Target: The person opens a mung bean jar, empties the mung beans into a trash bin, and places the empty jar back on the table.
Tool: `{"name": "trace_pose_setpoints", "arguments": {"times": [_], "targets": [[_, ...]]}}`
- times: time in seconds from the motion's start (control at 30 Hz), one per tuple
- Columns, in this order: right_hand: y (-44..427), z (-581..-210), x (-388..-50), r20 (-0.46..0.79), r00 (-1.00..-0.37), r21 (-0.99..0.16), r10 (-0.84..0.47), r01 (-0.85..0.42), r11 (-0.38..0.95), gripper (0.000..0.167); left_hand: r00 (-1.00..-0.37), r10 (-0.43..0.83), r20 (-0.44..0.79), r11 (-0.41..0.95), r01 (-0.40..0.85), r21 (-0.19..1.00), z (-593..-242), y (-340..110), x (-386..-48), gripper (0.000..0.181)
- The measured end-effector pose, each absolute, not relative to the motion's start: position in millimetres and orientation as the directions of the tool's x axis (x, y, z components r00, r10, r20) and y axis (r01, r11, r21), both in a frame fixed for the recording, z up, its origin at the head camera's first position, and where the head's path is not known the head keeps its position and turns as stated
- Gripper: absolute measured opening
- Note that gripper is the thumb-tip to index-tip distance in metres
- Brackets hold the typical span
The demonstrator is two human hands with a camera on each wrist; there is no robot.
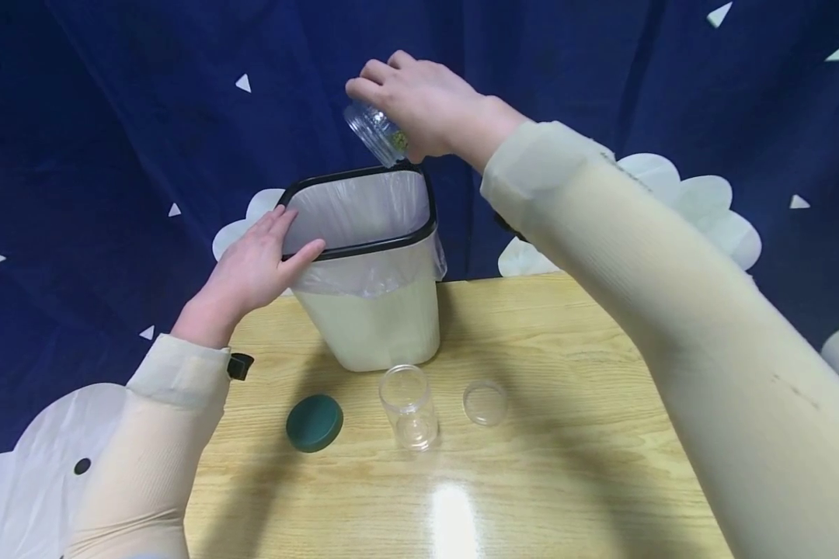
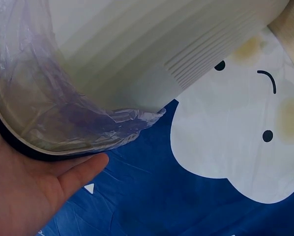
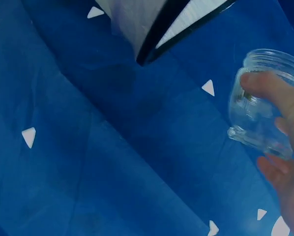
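Above the far right corner of a white trash bin (image 1: 370, 326), my right hand (image 1: 426, 101) grips a clear jar (image 1: 372, 133) tilted on its side. Its ridged mouth faces left, and a small yellow-green bit (image 1: 400, 140) shows in it. The jar (image 3: 262, 118) also appears in the right wrist view, fingers around its side. My left hand (image 1: 255, 260) rests on the bin's black rim (image 1: 363, 247) at the near left corner, fingers and thumb stretched out. In the left wrist view that hand (image 2: 34, 191) touches the rim over a translucent bag (image 2: 63, 118) lining the bin.
On the wooden table (image 1: 559, 334), in front of the bin, stands a clear cylindrical container (image 1: 411, 411). A dark green lid (image 1: 314, 423) lies to its left and a clear round lid (image 1: 485, 403) to its right. A blue curtain (image 1: 545, 70) with white shapes hangs behind.
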State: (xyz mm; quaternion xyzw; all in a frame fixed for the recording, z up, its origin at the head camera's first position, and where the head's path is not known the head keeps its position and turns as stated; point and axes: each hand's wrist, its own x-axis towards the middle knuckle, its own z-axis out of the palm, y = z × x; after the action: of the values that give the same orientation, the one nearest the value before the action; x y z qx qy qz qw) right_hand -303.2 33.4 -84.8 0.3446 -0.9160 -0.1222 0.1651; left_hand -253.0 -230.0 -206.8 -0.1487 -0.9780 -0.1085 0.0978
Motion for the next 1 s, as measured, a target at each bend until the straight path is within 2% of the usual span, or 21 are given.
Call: {"name": "trace_pose_setpoints", "arguments": {"times": [0.17,0.63,0.77,1.0], "targets": [[30.5,-84.2,-300.3,0.165,-0.715,0.373,-0.680,-0.593,0.714,0.093,-0.934,0.268,0.236,0.932,0.313,0.184,-206.3,-231.3,-252.3,0.091],[34.0,-91.2,-303.4,0.183,-0.707,0.352,-0.683,-0.602,0.717,0.092,-0.933,0.269,0.238,0.933,0.315,0.177,-208.8,-231.4,-253.6,0.091],[35.5,-90.3,-304.7,0.166,-0.709,0.393,-0.685,-0.589,0.706,0.092,-0.935,0.269,0.232,0.933,0.312,0.178,-207.9,-230.6,-253.8,0.091],[31.4,-82.5,-304.4,0.215,-0.695,0.448,-0.686,-0.553,0.702,0.091,-0.930,0.274,0.244,0.933,0.319,0.168,-207.9,-231.0,-255.6,0.091]]}}
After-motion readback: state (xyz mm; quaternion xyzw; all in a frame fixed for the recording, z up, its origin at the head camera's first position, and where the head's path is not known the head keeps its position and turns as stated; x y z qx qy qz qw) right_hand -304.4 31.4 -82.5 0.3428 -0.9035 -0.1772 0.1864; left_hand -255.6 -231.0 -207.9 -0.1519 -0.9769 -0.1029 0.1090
